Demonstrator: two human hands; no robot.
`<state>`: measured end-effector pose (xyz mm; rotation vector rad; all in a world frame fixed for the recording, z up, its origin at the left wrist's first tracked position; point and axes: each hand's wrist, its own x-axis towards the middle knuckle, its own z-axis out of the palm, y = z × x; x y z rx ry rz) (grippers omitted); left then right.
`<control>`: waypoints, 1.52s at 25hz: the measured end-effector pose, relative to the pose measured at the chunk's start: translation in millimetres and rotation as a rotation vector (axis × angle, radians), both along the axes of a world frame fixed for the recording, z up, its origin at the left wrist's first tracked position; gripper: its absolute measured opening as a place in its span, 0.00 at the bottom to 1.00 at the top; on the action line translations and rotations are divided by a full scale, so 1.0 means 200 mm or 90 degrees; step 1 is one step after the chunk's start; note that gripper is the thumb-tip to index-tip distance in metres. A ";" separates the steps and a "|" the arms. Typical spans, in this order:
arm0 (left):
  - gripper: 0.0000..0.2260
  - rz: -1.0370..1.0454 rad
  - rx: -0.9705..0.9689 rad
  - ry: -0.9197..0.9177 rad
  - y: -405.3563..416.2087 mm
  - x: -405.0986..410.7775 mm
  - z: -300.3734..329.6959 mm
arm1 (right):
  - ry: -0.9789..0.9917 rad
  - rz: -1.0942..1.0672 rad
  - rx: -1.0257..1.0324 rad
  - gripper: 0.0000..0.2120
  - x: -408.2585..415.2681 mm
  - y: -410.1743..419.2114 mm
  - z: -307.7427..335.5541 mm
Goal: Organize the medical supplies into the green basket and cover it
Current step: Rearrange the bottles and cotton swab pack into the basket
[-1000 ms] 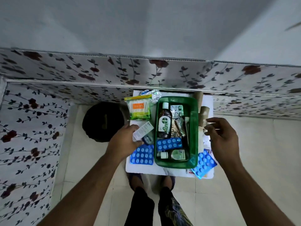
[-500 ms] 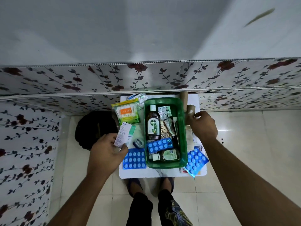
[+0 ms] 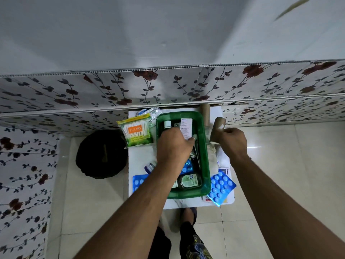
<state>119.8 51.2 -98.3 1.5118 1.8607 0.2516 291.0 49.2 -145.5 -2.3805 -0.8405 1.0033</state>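
Note:
The green basket stands on a small white table. My left hand is over the basket's far half and grips a small white medicine box inside it. My right hand is closed around a tan bandage roll, lifted just right of the basket. In the basket lie a white-capped bottle, a green-tinted bottle and a blue pill strip, partly hidden by my arm. A cotton-swab pack lies left of the basket.
Blue blister packs lie at the table's front left and front right, the latter over some papers. Another tan roll lies behind the basket. A black round bin stands on the floor to the left. A floral wall panel runs behind.
My left hand has carried the white box from the table's left side into the basket. My right hand has lifted the bandage roll slightly beside the basket.

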 end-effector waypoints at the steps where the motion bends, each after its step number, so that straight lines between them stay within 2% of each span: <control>1: 0.14 0.012 0.001 0.003 0.02 0.02 -0.04 | 0.003 -0.002 0.008 0.22 0.02 -0.01 -0.01; 5: 0.12 -0.004 0.003 -0.025 0.03 0.06 -0.15 | 0.012 0.007 0.027 0.21 0.06 -0.01 -0.02; 9: 0.14 0.026 -0.006 -0.107 0.03 0.06 -0.18 | 0.005 0.013 0.027 0.21 0.06 -0.02 -0.02; 17: 0.14 0.023 -0.030 -0.088 0.03 0.06 -0.11 | -0.008 0.039 0.055 0.18 0.00 -0.01 0.08; 19: 0.14 0.005 0.003 -0.095 0.04 0.00 -0.05 | -0.021 0.037 0.090 0.17 -0.04 -0.01 0.17; 21: 0.07 0.044 0.056 -0.162 0.03 -0.12 0.01 | -0.037 0.063 0.122 0.18 -0.13 -0.03 0.27; 24: 0.09 0.143 0.113 -0.216 0.03 -0.32 0.07 | -0.074 0.132 0.151 0.18 -0.30 -0.06 0.35; 28: 0.10 0.235 0.095 -0.203 0.01 -0.50 -0.01 | -0.140 0.265 0.037 0.20 -0.46 -0.01 0.27; 30: 0.09 0.245 0.082 -0.202 -0.02 -0.55 -0.06 | -0.192 0.323 0.028 0.16 -0.51 0.02 0.22; 32: 0.09 0.255 0.070 -0.202 -0.06 -0.60 -0.10 | -0.230 0.373 0.073 0.10 -0.53 0.04 0.18; 33: 0.11 0.260 0.066 -0.203 -0.07 -0.63 -0.12 | -0.241 0.387 0.082 0.09 -0.54 0.05 0.17; 35: 0.13 0.268 0.066 -0.202 -0.10 -0.67 -0.14 | -0.240 0.384 0.066 0.14 -0.55 0.06 0.16; 38: 0.10 0.304 0.088 -0.206 -0.12 -0.74 -0.15 | -0.248 0.347 0.095 0.16 -0.53 0.04 0.20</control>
